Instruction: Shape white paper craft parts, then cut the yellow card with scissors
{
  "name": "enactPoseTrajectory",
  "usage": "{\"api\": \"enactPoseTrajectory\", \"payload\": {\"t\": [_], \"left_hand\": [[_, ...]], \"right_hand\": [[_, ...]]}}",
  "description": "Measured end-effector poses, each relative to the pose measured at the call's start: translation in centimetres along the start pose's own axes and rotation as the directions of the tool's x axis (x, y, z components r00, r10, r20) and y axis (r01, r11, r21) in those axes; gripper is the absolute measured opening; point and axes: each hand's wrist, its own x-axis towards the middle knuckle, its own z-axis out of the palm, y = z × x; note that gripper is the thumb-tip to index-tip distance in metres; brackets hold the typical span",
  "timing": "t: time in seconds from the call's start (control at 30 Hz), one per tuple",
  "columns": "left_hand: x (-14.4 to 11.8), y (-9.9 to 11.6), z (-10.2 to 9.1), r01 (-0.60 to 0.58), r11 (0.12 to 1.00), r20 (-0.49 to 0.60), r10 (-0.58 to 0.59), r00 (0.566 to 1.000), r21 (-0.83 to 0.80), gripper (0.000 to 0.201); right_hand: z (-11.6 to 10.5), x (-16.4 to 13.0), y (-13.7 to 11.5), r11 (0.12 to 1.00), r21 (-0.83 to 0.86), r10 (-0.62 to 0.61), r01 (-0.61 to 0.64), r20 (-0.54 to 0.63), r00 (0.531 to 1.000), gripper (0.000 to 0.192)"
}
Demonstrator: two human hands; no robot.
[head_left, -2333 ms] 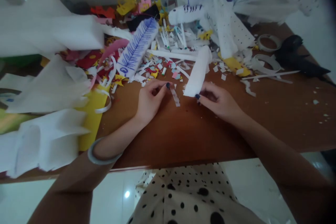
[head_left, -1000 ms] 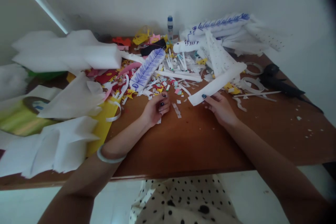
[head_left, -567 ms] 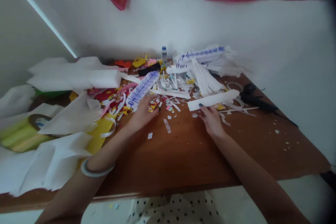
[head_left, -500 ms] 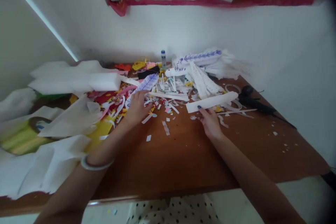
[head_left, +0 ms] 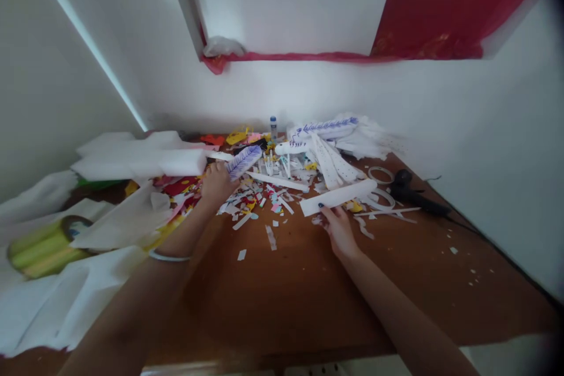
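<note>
The left hand is covering the near end of a blue-patterned piece, whether gripping I cannot tell; the drawing is looking finished, the long axis pointing away and rightward. Above the surface, a white strip is looking unmarked, lying crosswise, rounded end rightward; the right hand is pinching it near its left end.

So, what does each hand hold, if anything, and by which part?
Right hand: white strip, near left end. Left hand: covers lower end of blue-inked strip; grip hidden.
</note>
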Motion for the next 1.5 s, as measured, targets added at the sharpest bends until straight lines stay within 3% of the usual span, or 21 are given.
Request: {"api": "enactPoseTrajectory", "payload": {"t": [0.13, 0.2, 0.37, 0.47, 0.6, 0.73, 0.9, 1.07, 1.23, 1.5], "left_hand": [[0.3, 0.2, -3.2, -0.142, 0.989, -0.143, 0.134, 0.981, -0.05, 0.065], [0.2, 0.4, -5.3, -0.163, 0.983, -0.174, 0.147, 0.974, -0.082, 0.064], [-0.3, -0.8, -10.1, -0.224, 0.969, -0.101, 0.213, 0.972, -0.109, 0.064], [-0.7, -2.7, -11.1, -0.288, 0.941, -0.027, 0.288, 0.957, -0.177, 0.065], [-2.4, -3.9, -9.1, -0.385, 0.871, -0.02, 0.398, 0.917, -0.305, 0.065], [-5.4, -2.7, -5.8, -0.387, 0.837, -0.041, 0.404, 0.914, -0.388, 0.062], [-8.4, -1.1, -3.0, -0.39, 0.829, -0.078, 0.393, 0.916, -0.402, 0.057], [-9.6, -1.4, -1.7, -0.398, 0.842, -0.095, 0.392, 0.915, -0.364, 0.057], [-9.8, -2.3, -0.6, -0.396, 0.875, -0.039, 0.402, 0.915, -0.279, 0.057], [-10.1, -1.9, -0.8, -0.438, 0.851, -0.077, 0.435, 0.897, -0.29, 0.056]], "right_hand": [[-0.1, 0.2, 0.3, 0.999, 0.041, -0.02, 0.022, -0.036, 0.999, 0.031], [-0.2, 0.4, 0.2, 0.996, 0.074, -0.053, 0.058, -0.069, 0.996, 0.031], [-1.2, 1.6, -1.4, 0.956, 0.173, -0.193, 0.239, -0.246, 0.95, 0.032], [-2.0, 2.5, -2.4, 0.942, 0.192, -0.214, 0.275, -0.285, 0.934, 0.03], [-2.0, 2.7, -1.9, 0.973, 0.155, -0.14, 0.169, -0.181, 0.974, 0.029], [-1.2, 1.8, -0.7, 0.994, 0.101, -0.041, 0.044, -0.036, 0.998, 0.033], [-0.6, 0.9, -0.4, 0.998, 0.069, 0.012, -0.014, 0.031, 0.999, 0.032], [-0.3, 0.4, 0.3, 0.999, 0.025, 0.027, -0.03, 0.077, 0.997, 0.034], [-0.2, 0.2, 0.9, 0.999, 0.021, 0.038, -0.04, 0.084, 0.996, 0.034], [-0.4, 0.2, 0.7, 0.992, 0.058, 0.108, -0.112, 0.06, 0.992, 0.032]]}}
